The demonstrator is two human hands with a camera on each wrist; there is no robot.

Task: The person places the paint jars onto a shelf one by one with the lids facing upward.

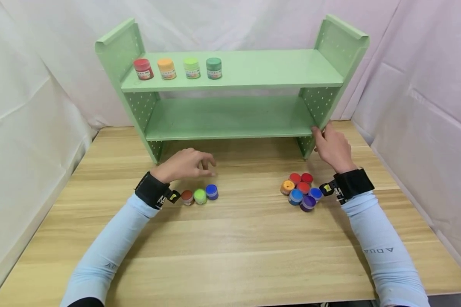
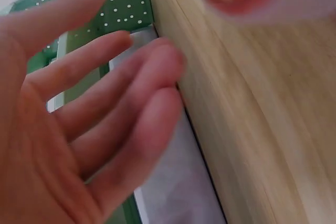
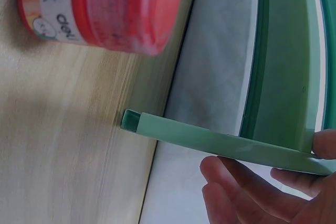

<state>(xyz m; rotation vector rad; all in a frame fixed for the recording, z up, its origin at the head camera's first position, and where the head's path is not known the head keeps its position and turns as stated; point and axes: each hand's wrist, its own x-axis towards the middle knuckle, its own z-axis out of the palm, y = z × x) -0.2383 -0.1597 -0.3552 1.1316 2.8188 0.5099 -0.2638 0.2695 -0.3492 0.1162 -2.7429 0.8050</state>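
A light green two-tier shelf (image 1: pixel 230 117) stands on the wooden table. My right hand (image 1: pixel 333 148) grips its right side panel (image 3: pixel 226 148), thumb on the inner side and fingers against the outer face. My left hand (image 1: pixel 187 164) is over the table in front of the shelf's lower left, fingers loosely bent and nothing between them. Just nearer to me than that hand stand a brown-red paint jar (image 1: pixel 187 197), a light green jar (image 1: pixel 200 196) and a blue jar (image 1: pixel 212 192). Close to my right wrist is a cluster with red jars (image 1: pixel 303 187), an orange jar (image 1: pixel 287 187), blue jars (image 1: pixel 295 197) and a purple jar (image 1: pixel 308 203).
On the top tier's left half stand a red jar (image 1: pixel 143 69), an orange jar (image 1: pixel 167 68), a light green jar (image 1: pixel 192 68) and a dark green jar (image 1: pixel 214 68) in a row. White cloth (image 1: pixel 230 25) hangs behind and at both sides of the table (image 1: pixel 230 256).
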